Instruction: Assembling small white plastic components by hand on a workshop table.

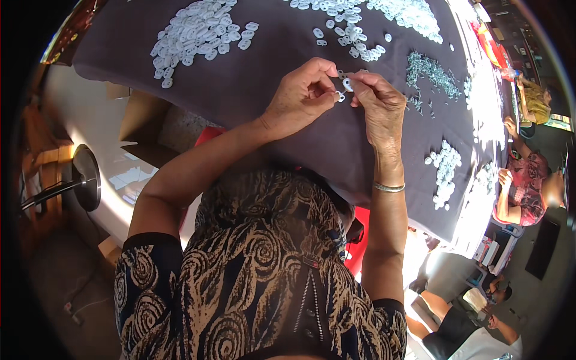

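Over the dark tablecloth (240, 90), my two hands meet with their fingertips close together. Between thumb and finger, my right hand (382, 111) pinches a small white oval plastic piece (347, 84) with a dark hole showing. My left hand (300, 96) is closed in a pinch on another small white plastic piece (340, 96), just below the first. Whether the two pieces touch is hard to tell, and fingers cover parts of both. To the right of my right hand lies a scattered heap of small silvery screws (433, 75).
White oval two-holed pieces lie in a pile (195, 36) at the far left and another pile (414, 15) at the far right. Smaller white pieces (445, 171) sit near the right edge. An open cardboard box (143, 123) stands left. Other people (528, 186) sit to the right.
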### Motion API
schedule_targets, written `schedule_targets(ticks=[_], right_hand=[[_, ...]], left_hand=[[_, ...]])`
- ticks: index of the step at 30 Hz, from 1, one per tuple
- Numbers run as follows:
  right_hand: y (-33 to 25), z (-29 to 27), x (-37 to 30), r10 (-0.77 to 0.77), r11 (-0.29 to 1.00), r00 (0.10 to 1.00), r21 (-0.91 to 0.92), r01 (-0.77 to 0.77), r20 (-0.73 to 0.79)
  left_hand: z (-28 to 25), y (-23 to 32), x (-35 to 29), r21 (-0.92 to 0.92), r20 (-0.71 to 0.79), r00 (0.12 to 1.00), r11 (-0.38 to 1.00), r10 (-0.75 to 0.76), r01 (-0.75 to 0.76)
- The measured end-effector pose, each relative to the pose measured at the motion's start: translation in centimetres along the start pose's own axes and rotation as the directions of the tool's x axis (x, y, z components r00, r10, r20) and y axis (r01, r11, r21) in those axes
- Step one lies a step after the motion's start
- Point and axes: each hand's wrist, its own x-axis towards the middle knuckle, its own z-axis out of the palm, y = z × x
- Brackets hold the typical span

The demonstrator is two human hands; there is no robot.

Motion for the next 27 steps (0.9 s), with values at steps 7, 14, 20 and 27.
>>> schedule_targets(ticks=[7, 14, 20, 27], right_hand=[[0.01, 0.02, -0.13, -0.031, 0.999, 0.999, 0.009, 0.031, -0.007], [0.08, 0.08, -0.25, -0.06, 0.998, 0.998, 0.018, 0.06, 0.0], [0.24, -0.11, -0.27, -0.098, 0.994, 0.995, -0.048, 0.099, 0.008], [0.36, -0.14, -0.32, -0.122, 0.991, 0.993, -0.064, 0.122, -0.001]], left_hand=[[0.03, 0.01, -0.06, -0.03, 0.006, 1.0, 0.999, -0.012, 0.012], [0.02, -0.07, -0.04, -0.015, -0.004, 1.0, 1.0, -0.011, 0.011], [0.02, 0.16, 0.02, 0.0, -0.008, 1.0, 1.0, -0.012, 0.012], [0.14, 0.13, 0.07, -0.008, -0.011, 1.0, 1.0, 0.002, -0.002]])
